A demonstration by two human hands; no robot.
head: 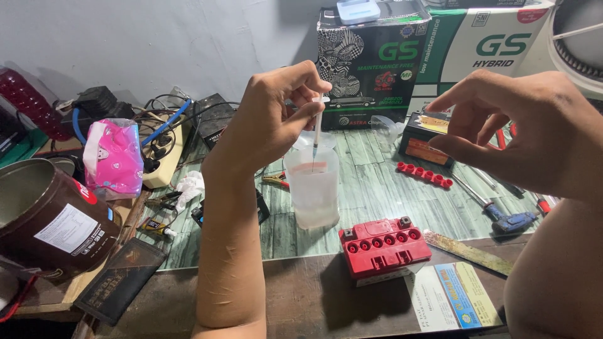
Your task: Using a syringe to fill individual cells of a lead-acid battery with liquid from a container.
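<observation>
Your left hand (270, 119) pinches a thin syringe (317, 129) upright, tip down inside the clear cup (313, 188) right below; your right hand (521, 129) hovers apart, holding nothing, fingers loosely curled; the red battery (383, 246) sits just beside the cup.

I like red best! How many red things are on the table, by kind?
Red battery: 1
Red strip of caps: 1
Red-handled screwdriver: 1
Dark red bottle: 1
Total: 4

Neither the left hand, holding a syringe, nor the right hand touches any.
</observation>
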